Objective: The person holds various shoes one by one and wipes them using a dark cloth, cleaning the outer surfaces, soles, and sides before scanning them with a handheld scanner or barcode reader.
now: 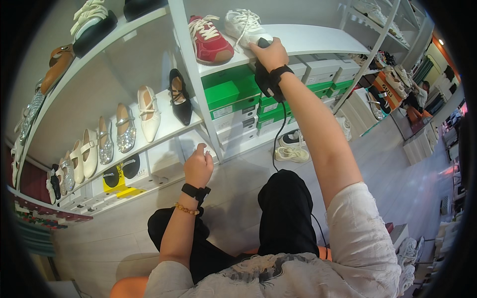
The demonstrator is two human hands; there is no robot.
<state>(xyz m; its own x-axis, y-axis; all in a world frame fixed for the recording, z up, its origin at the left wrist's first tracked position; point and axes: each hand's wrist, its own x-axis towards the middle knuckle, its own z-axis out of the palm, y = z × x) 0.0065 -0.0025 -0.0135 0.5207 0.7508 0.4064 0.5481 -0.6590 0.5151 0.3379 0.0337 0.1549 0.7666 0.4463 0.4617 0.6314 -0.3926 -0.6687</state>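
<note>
My right hand (271, 56) is at the front edge of the upper white shelf (309, 37), gripping a dark object (264, 43) whose rounded end shows past the fingers. Most of that object is hidden; a black body with a cable (280, 130) lies below the palm and wrist. A white sneaker (244, 28) with loose laces stands just beyond the fingers, and a red sneaker (210, 41) is left of it. My left hand (199, 165) hovers over the floor before the lower shelf, loosely curled and holding nothing visible.
Flat shoes line the left shelf (130, 149). Green and white shoeboxes (233, 93) are stacked under the upper shelf. Pale yellow sneakers (292, 154) stand on the floor (238, 186). The black cable hangs towards my knee. More shoe racks and a person (422, 95) are at the far right.
</note>
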